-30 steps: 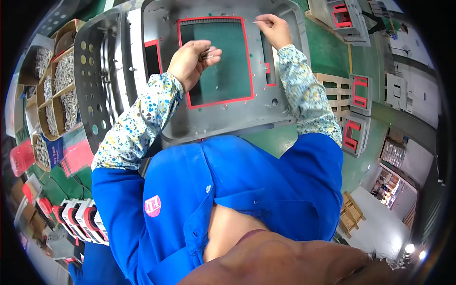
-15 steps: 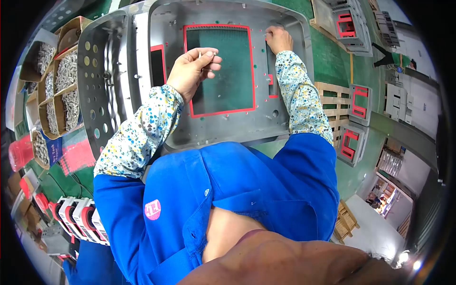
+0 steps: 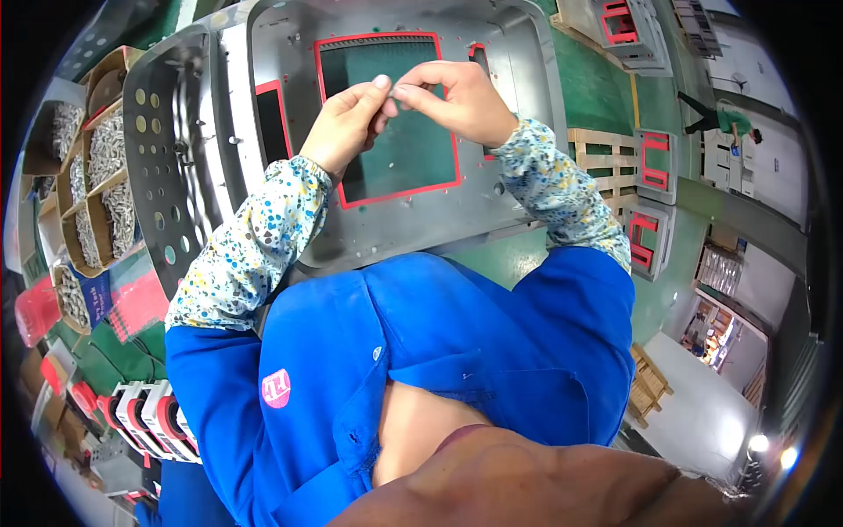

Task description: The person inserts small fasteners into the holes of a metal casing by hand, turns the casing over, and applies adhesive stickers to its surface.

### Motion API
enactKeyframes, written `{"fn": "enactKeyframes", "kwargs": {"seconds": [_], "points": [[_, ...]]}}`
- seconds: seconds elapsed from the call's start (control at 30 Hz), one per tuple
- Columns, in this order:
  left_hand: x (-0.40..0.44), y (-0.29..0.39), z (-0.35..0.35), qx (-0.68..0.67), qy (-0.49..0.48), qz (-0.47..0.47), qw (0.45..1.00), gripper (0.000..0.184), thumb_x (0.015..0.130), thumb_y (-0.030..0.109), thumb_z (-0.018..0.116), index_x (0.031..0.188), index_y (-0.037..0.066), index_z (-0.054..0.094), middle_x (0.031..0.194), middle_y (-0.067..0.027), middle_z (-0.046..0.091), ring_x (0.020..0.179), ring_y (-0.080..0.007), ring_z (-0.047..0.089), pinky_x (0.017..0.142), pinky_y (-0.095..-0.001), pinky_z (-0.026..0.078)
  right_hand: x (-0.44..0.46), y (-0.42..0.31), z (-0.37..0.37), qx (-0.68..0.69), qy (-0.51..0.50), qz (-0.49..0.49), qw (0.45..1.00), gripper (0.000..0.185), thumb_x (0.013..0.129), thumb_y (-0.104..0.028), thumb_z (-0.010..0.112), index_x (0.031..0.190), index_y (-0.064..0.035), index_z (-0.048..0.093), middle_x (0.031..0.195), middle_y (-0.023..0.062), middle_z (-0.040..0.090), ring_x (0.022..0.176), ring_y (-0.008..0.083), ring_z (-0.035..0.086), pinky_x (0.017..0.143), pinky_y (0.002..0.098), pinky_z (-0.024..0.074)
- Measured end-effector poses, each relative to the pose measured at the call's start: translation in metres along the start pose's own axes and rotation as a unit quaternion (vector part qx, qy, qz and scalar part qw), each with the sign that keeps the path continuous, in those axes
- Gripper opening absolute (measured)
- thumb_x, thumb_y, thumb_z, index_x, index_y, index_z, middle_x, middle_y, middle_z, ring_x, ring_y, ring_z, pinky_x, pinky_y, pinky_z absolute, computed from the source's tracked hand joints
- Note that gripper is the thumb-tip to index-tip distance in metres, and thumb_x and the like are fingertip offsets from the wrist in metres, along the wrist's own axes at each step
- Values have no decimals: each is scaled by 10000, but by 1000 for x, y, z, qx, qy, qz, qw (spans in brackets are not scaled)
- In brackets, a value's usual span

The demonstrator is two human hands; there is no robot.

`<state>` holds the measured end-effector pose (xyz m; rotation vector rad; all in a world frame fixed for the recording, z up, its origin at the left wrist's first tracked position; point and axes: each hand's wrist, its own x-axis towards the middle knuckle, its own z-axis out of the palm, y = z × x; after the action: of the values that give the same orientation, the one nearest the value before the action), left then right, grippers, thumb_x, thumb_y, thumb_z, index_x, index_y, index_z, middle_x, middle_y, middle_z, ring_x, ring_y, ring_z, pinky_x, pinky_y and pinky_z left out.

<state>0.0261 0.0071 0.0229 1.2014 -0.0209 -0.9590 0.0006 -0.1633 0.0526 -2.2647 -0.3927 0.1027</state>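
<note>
A large grey panel (image 3: pixel 395 224) lies in front of me, with a red-edged rectangular opening (image 3: pixel 399 191) in its middle. Above that opening my left hand (image 3: pixel 347 123) is closed around small metal pieces that are mostly hidden by the fingers. My right hand (image 3: pixel 461 101) meets it fingertip to fingertip, thumb and index pinched at a tiny piece too small to name. Small studs dot the panel around the red edge. A narrow red-edged slot (image 3: pixel 477 51) shows partly behind my right hand.
Cardboard bins (image 3: pixel 110 145) of small metal parts stand at the left, beside a perforated grey panel (image 3: pixel 149 176). Red-and-white rolls (image 3: pixel 145 417) lie lower left. Wooden pallets (image 3: pixel 606 167) and grey frames with red parts (image 3: pixel 654 162) are on the right. Farther off, a person (image 3: pixel 733 123) stands.
My right hand has moved from the narrow slot at the panel's right side to my left hand, and their fingertips now meet. The view has shifted slightly.
</note>
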Motion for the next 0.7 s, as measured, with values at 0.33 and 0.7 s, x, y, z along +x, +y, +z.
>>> {"fn": "enactKeyframes", "kwargs": {"seconds": [0.33,0.7], "points": [[-2,-11,9,100,-118,11,988,243,880,299,437,813,87,535,631,51,467,521,-20,390,473,-160,314,-34,-13,-5,111,8,91,990,168,781,-160,581,859,-15,613,686,25,604,638,81,542,587,215,430],[2,-5,-1,-72,-49,-32,996,183,896,117,327,978,16,456,815,-96,590,611,-91,529,517,-209,426,-90,108,-15,-288,-29,235,928,79,709,-93,547,762,-55,592,739,128,594,716,312,563,653,398,447]]}}
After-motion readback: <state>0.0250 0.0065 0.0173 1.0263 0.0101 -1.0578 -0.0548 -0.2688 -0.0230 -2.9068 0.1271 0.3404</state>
